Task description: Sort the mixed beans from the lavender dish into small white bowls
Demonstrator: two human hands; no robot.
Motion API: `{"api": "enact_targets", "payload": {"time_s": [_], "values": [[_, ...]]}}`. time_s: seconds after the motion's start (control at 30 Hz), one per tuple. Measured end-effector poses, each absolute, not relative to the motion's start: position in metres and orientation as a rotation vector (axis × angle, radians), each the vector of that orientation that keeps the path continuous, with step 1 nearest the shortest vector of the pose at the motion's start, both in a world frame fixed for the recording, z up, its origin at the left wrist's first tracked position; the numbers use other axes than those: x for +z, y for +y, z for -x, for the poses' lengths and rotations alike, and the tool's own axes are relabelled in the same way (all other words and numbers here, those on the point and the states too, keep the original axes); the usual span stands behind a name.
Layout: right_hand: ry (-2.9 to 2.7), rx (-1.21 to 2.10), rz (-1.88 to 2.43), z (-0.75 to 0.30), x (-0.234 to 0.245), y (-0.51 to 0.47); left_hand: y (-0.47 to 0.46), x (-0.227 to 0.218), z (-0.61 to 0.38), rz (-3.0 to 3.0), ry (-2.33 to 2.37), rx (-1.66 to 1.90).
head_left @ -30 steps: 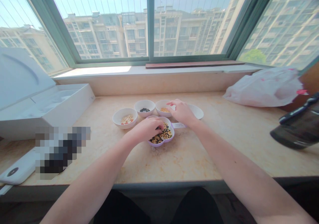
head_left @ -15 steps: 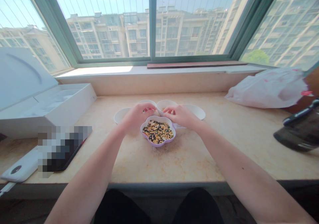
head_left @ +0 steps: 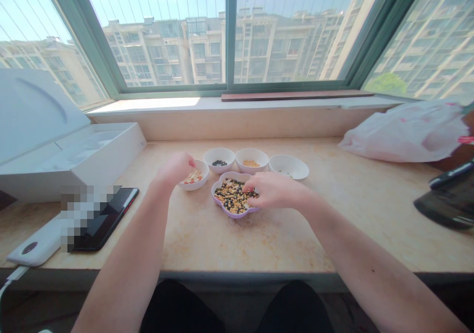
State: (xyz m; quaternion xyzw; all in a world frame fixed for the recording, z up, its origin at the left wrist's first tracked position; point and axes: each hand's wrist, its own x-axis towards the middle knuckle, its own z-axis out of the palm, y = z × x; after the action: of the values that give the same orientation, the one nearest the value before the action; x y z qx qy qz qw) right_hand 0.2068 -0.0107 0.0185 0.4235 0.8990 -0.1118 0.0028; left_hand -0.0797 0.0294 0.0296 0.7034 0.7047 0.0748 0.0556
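A lilac flower-shaped dish (head_left: 225,210) of mixed dark and yellow beans sits mid-counter. My right hand (head_left: 272,191) rests on its right edge, fingers curled in a pinch among the beans. My left hand (head_left: 175,167) hovers over the left white bowl (head_left: 200,181), which holds pale and reddish pieces; its fingers are closed, and what they hold is hidden. Behind stand a white bowl of black beans (head_left: 219,158), one of yellow grains (head_left: 252,159) and a nearly empty one (head_left: 289,166).
An open white box (head_left: 74,155) stands at the left, with a dark phone (head_left: 107,217) and a white power bank (head_left: 35,241) in front of it. A white plastic bag (head_left: 403,130) and a dark container (head_left: 446,200) are at the right.
My left hand moved from the mixed dish back over the black-bean bowl, then left to the leftmost bowl. My right hand came from the yellow-grain bowl down into the mixed dish.
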Motion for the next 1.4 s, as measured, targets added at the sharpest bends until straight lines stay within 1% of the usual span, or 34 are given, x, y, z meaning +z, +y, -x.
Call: {"api": "enact_targets", "payload": {"time_s": [0.07, 0.17, 0.4, 0.7, 0.87, 0.97, 1.03, 1.1, 1.17, 1.27, 1.33, 1.4], "values": [[2.802, -0.376, -1.307, -0.206, 0.019, -0.01, 0.031, 0.026, 0.082, -2.096, 2.165, 0.086], [2.791, -0.435, -1.322, -0.205, 0.018, -0.008, 0.032, 0.025, 0.081, -2.067, 2.208, 0.026], [2.837, -0.535, -1.24, -0.201, 0.016, -0.005, 0.026, 0.031, 0.073, -2.046, 2.271, 0.12], [2.86, -0.595, -1.297, -0.203, 0.009, 0.001, 0.023, 0.035, 0.069, -2.052, 2.273, 0.102], [2.921, -0.631, -1.232, -0.204, 0.007, 0.003, 0.022, 0.035, 0.069, -2.049, 2.271, 0.118], [2.988, -0.695, -1.216, -0.205, 0.008, 0.002, 0.023, 0.033, 0.072, -2.058, 2.255, 0.147], [3.02, -0.783, -1.281, -0.204, 0.009, 0.0, 0.024, 0.031, 0.074, -2.076, 2.239, 0.177], [3.019, -0.953, -1.402, -0.202, 0.011, -0.001, 0.025, 0.03, 0.075, -2.108, 2.226, 0.22], [2.992, -1.256, -1.488, -0.201, 0.013, -0.001, 0.026, 0.029, 0.074, -2.125, 2.22, 0.289], [2.858, -1.952, -1.467, -0.2, 0.016, -0.001, 0.026, 0.031, 0.07, -2.163, 2.128, 0.477], [2.647, -2.457, -1.365, -0.202, 0.019, -0.001, 0.024, 0.032, 0.063, -2.215, 1.983, 0.668], [2.41, -2.819, -1.244, -0.204, 0.023, -0.002, 0.02, 0.033, 0.053, -2.252, 1.813, 0.887]]}}
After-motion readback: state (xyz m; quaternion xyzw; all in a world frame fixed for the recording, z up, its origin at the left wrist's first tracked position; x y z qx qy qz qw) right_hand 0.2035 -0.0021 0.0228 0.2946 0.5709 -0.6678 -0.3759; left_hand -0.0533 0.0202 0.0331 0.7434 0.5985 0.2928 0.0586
